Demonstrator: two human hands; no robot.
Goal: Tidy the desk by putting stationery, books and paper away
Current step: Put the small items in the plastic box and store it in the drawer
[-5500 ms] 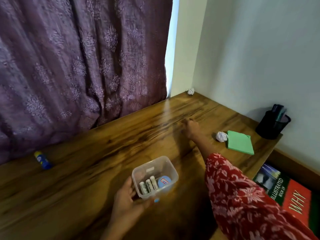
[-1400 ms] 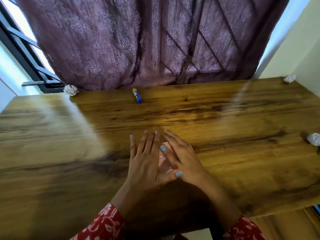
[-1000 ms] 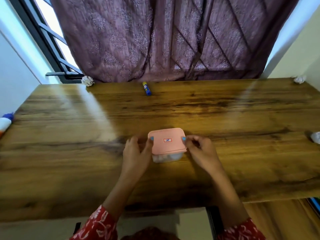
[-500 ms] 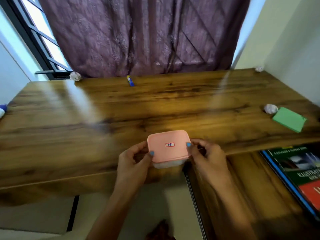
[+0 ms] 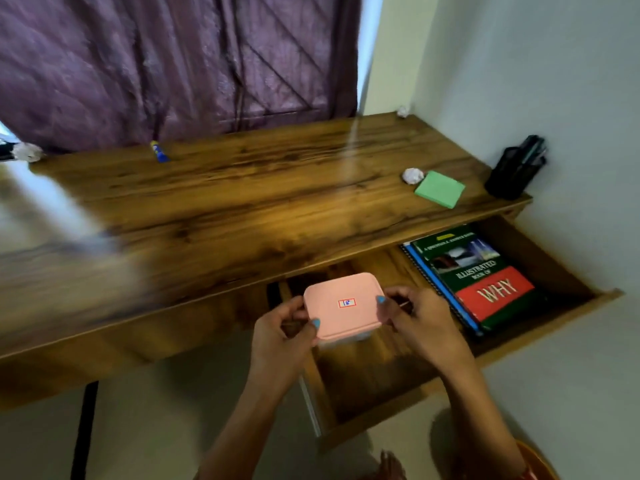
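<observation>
A small plastic box with a pink lid (image 5: 344, 303) is held in the air between both hands, over the left part of the open wooden drawer (image 5: 374, 372). My left hand (image 5: 282, 336) grips its left side and my right hand (image 5: 420, 322) grips its right side. In the drawer's right half lies a green and red book (image 5: 476, 275) on top of a blue spiral notebook (image 5: 433, 282). On the desk top (image 5: 225, 202) are a green pad of sticky notes (image 5: 440, 188), a blue glue stick (image 5: 158, 151) and crumpled paper balls (image 5: 412, 174).
A black mesh pen holder (image 5: 516, 168) stands at the desk's right end by the wall. More paper balls lie at the far right corner (image 5: 402, 111) and far left edge (image 5: 29, 151). A purple curtain (image 5: 173, 64) hangs behind the desk. The drawer juts out toward me.
The lid went onto the box on the desk. Both hands then lifted the closed box off the desk and carried it right, over the open drawer.
</observation>
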